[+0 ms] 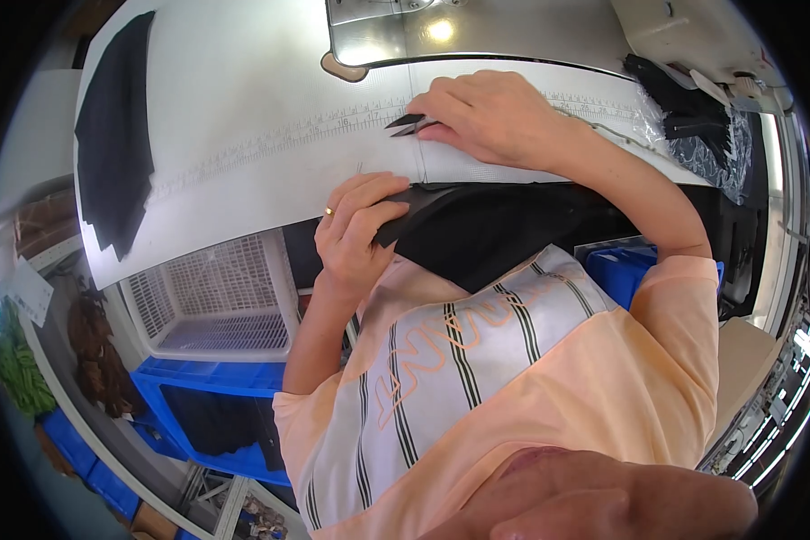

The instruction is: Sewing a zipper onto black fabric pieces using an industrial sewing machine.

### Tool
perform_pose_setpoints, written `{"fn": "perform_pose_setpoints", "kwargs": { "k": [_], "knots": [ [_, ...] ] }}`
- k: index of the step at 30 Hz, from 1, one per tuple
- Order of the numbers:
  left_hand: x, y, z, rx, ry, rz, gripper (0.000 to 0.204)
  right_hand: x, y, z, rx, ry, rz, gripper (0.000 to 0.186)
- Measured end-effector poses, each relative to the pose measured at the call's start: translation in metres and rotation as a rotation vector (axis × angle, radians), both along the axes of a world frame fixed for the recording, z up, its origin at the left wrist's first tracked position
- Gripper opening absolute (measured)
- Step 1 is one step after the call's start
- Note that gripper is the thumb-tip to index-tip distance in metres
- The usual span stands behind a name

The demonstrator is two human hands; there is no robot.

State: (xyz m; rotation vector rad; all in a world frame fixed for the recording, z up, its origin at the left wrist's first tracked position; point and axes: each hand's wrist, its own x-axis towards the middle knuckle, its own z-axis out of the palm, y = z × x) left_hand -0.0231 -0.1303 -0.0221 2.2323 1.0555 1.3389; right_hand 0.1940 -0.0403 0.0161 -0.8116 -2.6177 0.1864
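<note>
My left hand [355, 225], wearing a ring, is closed on the edge of a black cloth [486, 225]. The cloth drapes off the near edge of the white table over my lap. Above the table, my right hand [490, 115] is wrapped round a pair of thread snips [407, 127]. Two dark pointed blades stick out leftward from its fingers, slightly apart, while the handles are hidden in the palm. The blades sit a short way above and to the right of my left hand, apart from the cloth.
Behind my hands is a sewing machine's metal bed [486, 31]. Ruler markings run along the white table [234, 99]. Black cloth pieces [117, 135] lie far left. A clear plastic bag [733, 157] with black items lies right. Below stand a white basket [216, 346] and a blue crate [216, 373].
</note>
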Motion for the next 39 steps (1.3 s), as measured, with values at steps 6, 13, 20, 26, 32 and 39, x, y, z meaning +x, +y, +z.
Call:
{"fn": "perform_pose_setpoints", "kwargs": {
  "k": [6, 13, 20, 26, 32, 39],
  "knots": [
    [-0.013, -0.002, 0.019, -0.335, -0.164, 0.253, 0.020, 0.048, 0.034, -0.017, -0.092, 0.193, -0.456, 0.025],
    [-0.099, 0.072, 0.032, -0.605, -0.186, 0.443, 0.027, 0.151, 0.040, -0.023, 0.266, -0.010, -0.633, 0.032],
    [-0.099, 0.093, 0.060, -0.294, 0.239, 0.499, 0.034, 0.145, 0.037, -0.023, 0.424, -0.038, -0.665, 0.033],
    [-0.041, 0.118, 0.081, -0.400, 0.450, 0.092, 0.029, 0.107, 0.025, -0.006, 0.334, 0.033, -0.452, 0.034],
    [-0.034, 0.138, 0.074, -0.456, 0.491, -0.073, 0.040, 0.068, 0.014, -0.003, 0.223, 0.108, -0.297, 0.028],
    [-0.039, 0.144, 0.069, -0.685, 0.512, -0.205, 0.027, 0.046, 0.028, 0.007, -0.558, 0.385, -0.301, 0.038]
  ]
}}
